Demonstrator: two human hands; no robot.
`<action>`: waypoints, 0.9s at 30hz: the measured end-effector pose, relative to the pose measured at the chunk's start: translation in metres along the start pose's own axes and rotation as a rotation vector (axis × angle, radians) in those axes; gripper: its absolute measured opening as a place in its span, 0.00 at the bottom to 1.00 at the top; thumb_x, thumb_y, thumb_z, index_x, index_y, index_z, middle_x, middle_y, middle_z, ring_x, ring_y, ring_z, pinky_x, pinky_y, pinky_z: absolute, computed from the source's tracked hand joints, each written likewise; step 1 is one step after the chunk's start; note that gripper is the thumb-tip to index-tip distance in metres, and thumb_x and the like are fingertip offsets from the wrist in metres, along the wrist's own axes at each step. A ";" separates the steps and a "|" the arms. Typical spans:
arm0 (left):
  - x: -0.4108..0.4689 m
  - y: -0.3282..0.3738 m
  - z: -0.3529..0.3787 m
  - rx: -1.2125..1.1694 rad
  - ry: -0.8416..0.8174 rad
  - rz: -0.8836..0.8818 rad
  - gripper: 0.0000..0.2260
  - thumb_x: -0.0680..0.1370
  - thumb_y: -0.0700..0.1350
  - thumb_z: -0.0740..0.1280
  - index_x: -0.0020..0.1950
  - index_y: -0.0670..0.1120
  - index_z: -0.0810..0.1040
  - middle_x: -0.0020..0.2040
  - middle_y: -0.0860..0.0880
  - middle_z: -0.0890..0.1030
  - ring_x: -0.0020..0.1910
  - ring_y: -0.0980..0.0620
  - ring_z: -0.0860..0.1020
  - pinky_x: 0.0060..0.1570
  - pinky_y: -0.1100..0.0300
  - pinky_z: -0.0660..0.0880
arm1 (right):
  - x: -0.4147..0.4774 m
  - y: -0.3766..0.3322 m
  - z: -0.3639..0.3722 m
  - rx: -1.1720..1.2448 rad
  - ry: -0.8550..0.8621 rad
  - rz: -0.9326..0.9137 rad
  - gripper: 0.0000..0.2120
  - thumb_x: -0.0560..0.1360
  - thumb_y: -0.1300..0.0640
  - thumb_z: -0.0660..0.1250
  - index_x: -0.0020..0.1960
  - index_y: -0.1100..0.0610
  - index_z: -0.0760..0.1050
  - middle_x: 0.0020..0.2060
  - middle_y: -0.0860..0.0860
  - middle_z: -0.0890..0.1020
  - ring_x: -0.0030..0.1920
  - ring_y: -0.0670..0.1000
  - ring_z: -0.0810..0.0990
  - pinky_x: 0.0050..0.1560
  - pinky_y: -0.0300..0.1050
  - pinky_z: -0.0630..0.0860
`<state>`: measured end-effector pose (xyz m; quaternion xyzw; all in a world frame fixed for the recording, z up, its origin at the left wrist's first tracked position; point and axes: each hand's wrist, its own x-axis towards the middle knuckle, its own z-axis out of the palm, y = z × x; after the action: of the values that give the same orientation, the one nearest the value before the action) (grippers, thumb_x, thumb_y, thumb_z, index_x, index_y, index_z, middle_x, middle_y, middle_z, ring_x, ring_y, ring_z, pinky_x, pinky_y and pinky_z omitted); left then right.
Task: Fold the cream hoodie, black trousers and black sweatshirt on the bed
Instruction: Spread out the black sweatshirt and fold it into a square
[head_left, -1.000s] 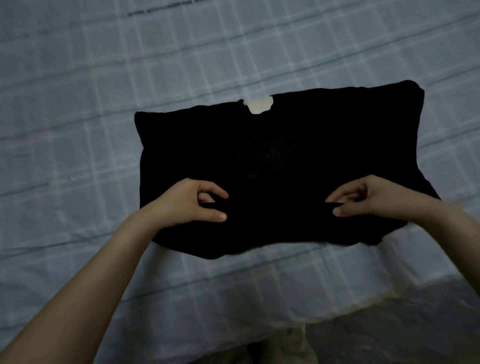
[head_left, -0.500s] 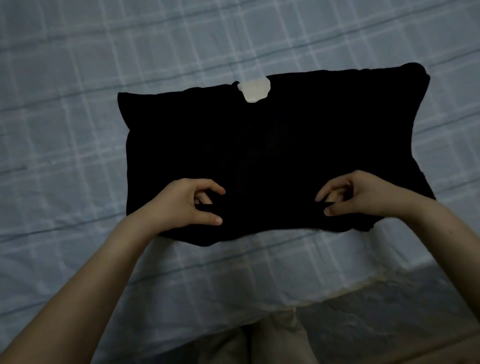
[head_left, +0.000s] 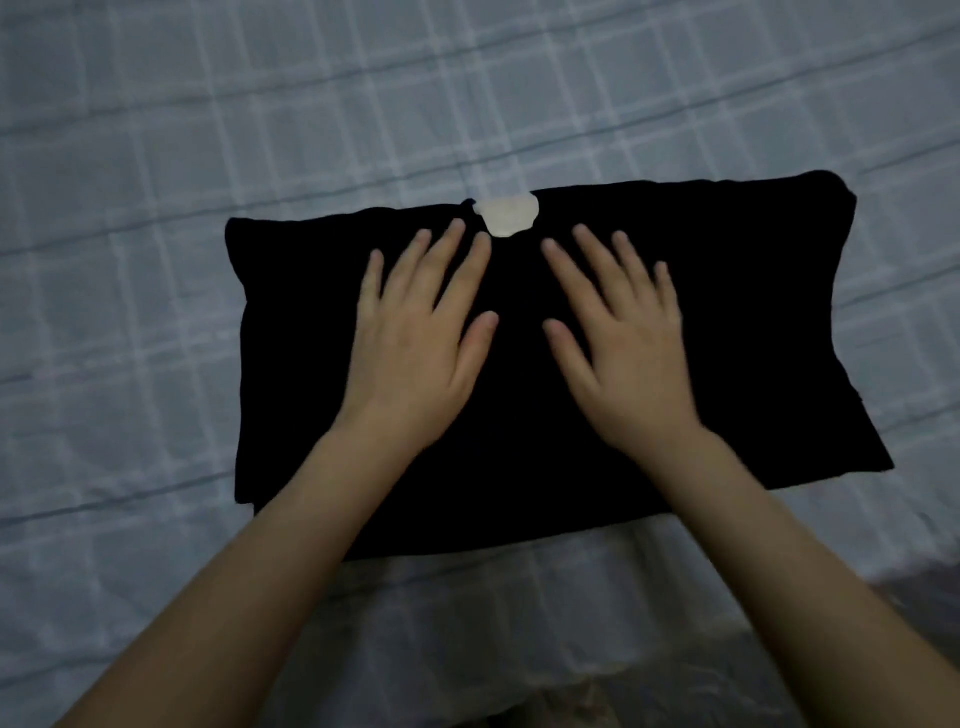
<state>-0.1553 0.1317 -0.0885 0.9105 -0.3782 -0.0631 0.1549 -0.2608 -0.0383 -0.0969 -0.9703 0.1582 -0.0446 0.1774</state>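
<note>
We see a black garment (head_left: 727, 332), folded into a wide rectangle, lying flat on the bed (head_left: 156, 156), whose sheet is pale blue with a check of lighter lines. We cannot tell whether it is the sweatshirt or the trousers. A small cream patch (head_left: 506, 217) shows at the middle of its far edge. Our left hand (head_left: 415, 338) and right hand (head_left: 621, 343) both rest palm down on the garment's centre, side by side and apart, fingers spread and pointing towards the far edge; neither grips any cloth. The left index fingertip lies just beside the patch. Both bare forearms reach in from the near edge. The garment's near edge lies close to the near side of the bed.
</note>
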 end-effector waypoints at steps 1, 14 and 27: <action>0.005 -0.006 0.017 0.122 -0.060 0.003 0.27 0.82 0.57 0.51 0.79 0.50 0.56 0.80 0.46 0.56 0.79 0.45 0.54 0.75 0.39 0.48 | 0.006 0.002 0.015 -0.083 -0.026 0.026 0.27 0.82 0.45 0.54 0.79 0.46 0.57 0.79 0.49 0.58 0.79 0.55 0.53 0.77 0.60 0.50; -0.057 -0.089 0.068 0.189 -0.034 -0.055 0.26 0.82 0.57 0.49 0.80 0.55 0.52 0.81 0.46 0.50 0.79 0.45 0.52 0.72 0.41 0.54 | -0.035 0.084 0.041 -0.222 0.036 0.049 0.27 0.81 0.46 0.54 0.80 0.47 0.55 0.78 0.50 0.60 0.79 0.55 0.56 0.77 0.52 0.50; -0.056 -0.087 0.081 0.145 -0.014 -0.067 0.27 0.80 0.54 0.52 0.80 0.53 0.54 0.80 0.43 0.53 0.79 0.44 0.53 0.72 0.41 0.55 | -0.041 0.084 0.055 -0.268 0.011 0.111 0.29 0.79 0.48 0.55 0.80 0.48 0.55 0.79 0.50 0.59 0.79 0.55 0.55 0.78 0.51 0.48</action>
<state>-0.1548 0.2103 -0.1936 0.9309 -0.3524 -0.0472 0.0837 -0.3162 -0.0814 -0.1795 -0.9749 0.2168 -0.0185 0.0475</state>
